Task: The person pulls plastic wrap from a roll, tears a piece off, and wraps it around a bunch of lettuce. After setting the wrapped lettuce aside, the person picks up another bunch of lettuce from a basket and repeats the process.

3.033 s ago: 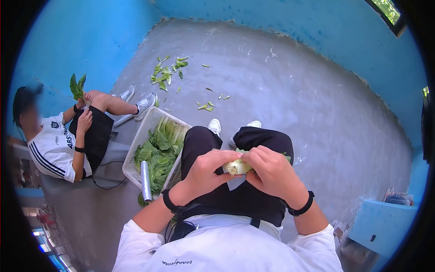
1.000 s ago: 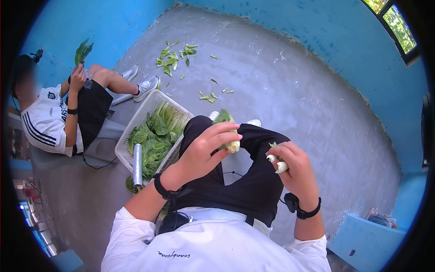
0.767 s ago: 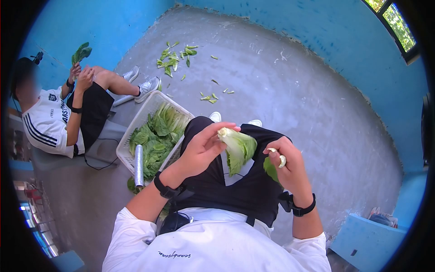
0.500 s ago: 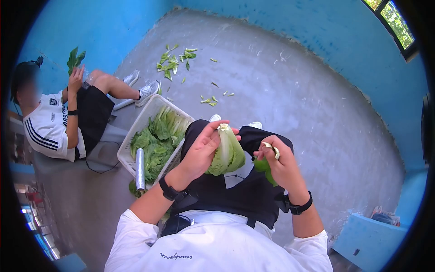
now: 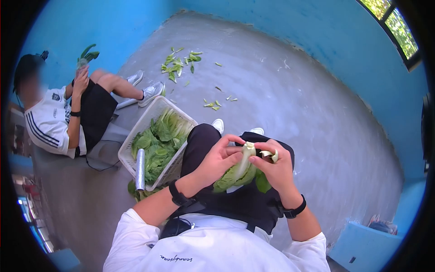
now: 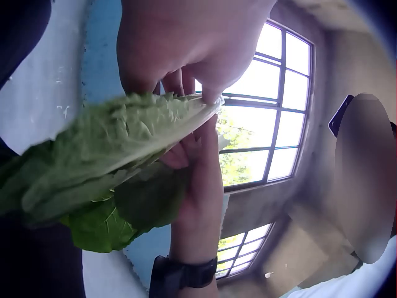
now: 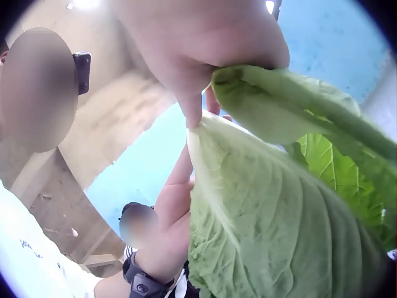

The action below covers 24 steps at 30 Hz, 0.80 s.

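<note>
A pale-stemmed head of leafy greens (image 5: 241, 170) hangs leaf end down between the two hands above the lap. My left hand (image 5: 222, 158) grips it near the cut stem end. My right hand (image 5: 277, 167) pinches the same end with thumb and fingertips, and also keeps hold of loose leaves (image 5: 263, 181), whose white stalk ends poke out between its fingers. In the left wrist view the leafy head (image 6: 124, 139) slants down from the fingers. The right wrist view shows its broad ribbed outer leaf (image 7: 260, 211) beside a detached leaf (image 7: 279, 105) held in the right hand.
A white crate (image 5: 131, 141) of greens stands on the floor at the left, with a silvery roll (image 5: 140, 168) at its near edge. Beyond it sits another person (image 5: 52, 115) holding leaves. Leaf scraps (image 5: 174, 65) lie on the floor ahead; a blue ledge (image 5: 369, 240) is at right.
The leafy head was turned about and tipped stem end up in the left hand. The right hand, apart from it with leaves moments ago, has moved left and now touches its stem end.
</note>
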Each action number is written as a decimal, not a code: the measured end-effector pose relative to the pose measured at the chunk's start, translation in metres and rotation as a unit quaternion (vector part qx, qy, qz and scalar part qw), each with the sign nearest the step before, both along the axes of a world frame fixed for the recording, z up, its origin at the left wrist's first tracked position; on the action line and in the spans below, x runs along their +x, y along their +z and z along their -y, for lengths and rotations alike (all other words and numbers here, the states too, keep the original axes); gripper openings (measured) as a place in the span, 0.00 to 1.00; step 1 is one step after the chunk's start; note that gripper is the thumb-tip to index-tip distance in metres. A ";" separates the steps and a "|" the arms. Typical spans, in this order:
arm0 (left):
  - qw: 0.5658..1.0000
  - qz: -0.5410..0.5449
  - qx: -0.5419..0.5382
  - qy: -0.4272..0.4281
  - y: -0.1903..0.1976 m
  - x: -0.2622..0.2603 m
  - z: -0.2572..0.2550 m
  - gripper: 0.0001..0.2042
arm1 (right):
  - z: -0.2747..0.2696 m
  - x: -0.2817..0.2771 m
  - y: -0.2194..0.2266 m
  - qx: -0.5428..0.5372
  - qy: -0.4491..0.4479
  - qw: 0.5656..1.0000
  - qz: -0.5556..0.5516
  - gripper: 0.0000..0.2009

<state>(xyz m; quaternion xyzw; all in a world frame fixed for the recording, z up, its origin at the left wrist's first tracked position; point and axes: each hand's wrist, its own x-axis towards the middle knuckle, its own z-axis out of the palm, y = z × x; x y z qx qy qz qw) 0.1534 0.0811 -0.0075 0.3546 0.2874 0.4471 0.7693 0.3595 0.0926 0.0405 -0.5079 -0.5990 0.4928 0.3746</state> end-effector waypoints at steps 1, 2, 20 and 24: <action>1.000 0.004 -0.008 -0.010 -0.001 -0.002 -0.001 0.15 | 0.000 0.000 0.001 -0.010 -0.002 1.000 -0.014 0.14; 1.000 0.007 -0.015 -0.019 -0.002 -0.004 -0.004 0.15 | -0.001 -0.001 0.001 -0.019 -0.003 0.999 -0.029 0.14; 0.876 -0.356 0.320 0.051 0.059 -0.029 -0.007 0.17 | -0.013 -0.013 0.057 0.222 0.112 0.942 0.225 0.13; 0.848 -0.368 0.374 0.070 0.068 -0.032 -0.006 0.18 | -0.013 -0.012 0.060 0.202 0.149 0.940 0.230 0.12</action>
